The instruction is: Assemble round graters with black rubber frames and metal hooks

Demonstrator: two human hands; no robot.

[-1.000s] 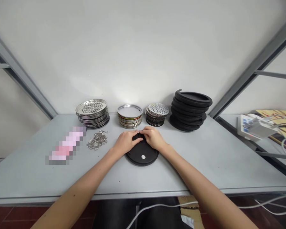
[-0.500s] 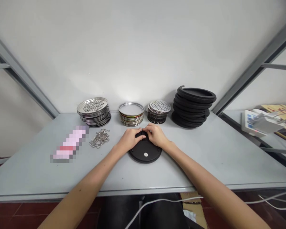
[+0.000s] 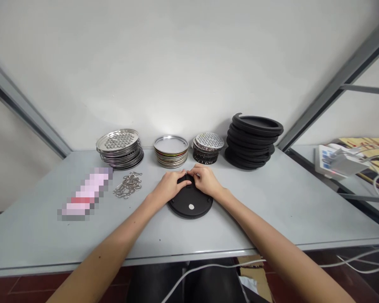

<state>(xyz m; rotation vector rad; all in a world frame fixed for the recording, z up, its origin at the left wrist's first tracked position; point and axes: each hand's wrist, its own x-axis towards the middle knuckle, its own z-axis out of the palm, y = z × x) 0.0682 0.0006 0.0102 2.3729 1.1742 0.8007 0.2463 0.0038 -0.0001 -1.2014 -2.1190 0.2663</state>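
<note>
A black round disc point(image 3: 189, 201) with a raised rim and a white round sticker point(image 3: 191, 206) lies flat on the table in front of me. My left hand point(image 3: 173, 183) grips its far rim from the left, thumb laid across the top. From the right, my right hand point(image 3: 205, 178) pinches the same far edge, with fingers bent. The fingertips of both hands almost meet there. A tiny bright bit shows between them, too small to name. Left of the disc is a loose pile of metal snap hooks point(image 3: 128, 185).
Along the wall stand stacks of slotted metal discs point(image 3: 120, 147), plain round metal lids point(image 3: 171, 151), small perforated discs point(image 3: 208, 147) and black rimmed discs point(image 3: 254, 141). A blurred pink item point(image 3: 86, 193) lies left. A power strip point(image 3: 326, 162) with cables is beyond the right frame post.
My view has shifted slightly, so everything sits a little further left. Both hands stay at the disc's far edge, with only small finger movement.
</note>
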